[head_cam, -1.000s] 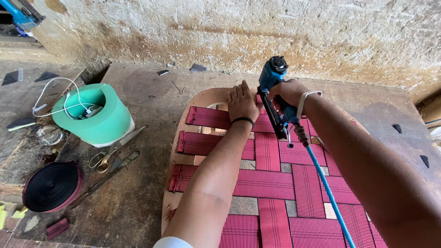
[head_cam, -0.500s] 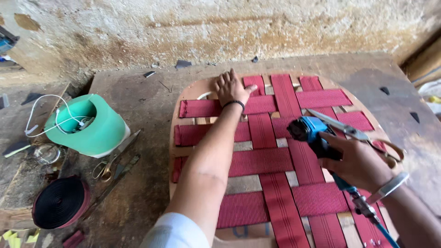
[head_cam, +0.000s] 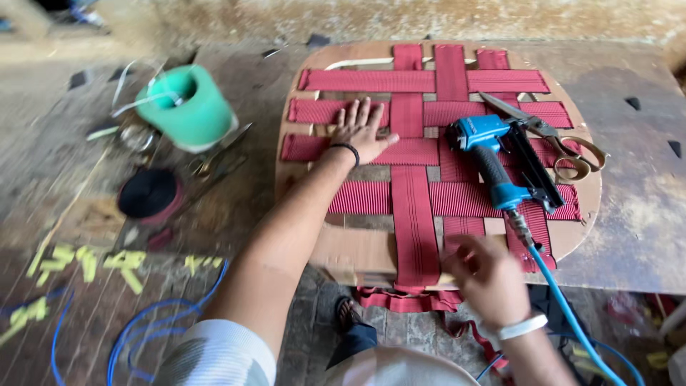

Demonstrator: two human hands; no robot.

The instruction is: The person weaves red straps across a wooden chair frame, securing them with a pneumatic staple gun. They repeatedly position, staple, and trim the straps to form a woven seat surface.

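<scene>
A wooden seat frame (head_cam: 355, 251) lies on the workbench, woven with red webbing straps (head_cam: 413, 214). My left hand (head_cam: 361, 134) rests flat, fingers spread, on the webbing at the frame's left middle. A blue pneumatic staple gun (head_cam: 493, 159) lies on the webbing to the right of it, with nobody holding it. My right hand (head_cam: 487, 276) is blurred at the frame's near edge, beside the end of a lengthwise strap. Its fingers are curled, but whether they grip anything is unclear. The gun's blue air hose (head_cam: 564, 304) runs past that wrist.
Large scissors (head_cam: 561, 143) lie on the frame's right side. On the bench to the left are a green roll (head_cam: 187, 107), pliers-like tools (head_cam: 214, 161) and a dark roll of webbing (head_cam: 148, 194). Loose red strap ends (head_cam: 404, 299) hang below the bench edge. Blue hose (head_cam: 143, 332) loops on the floor.
My right hand has set the staple gun down on the webbing and moved to the frame's near edge. My left hand stays flat on the straps.
</scene>
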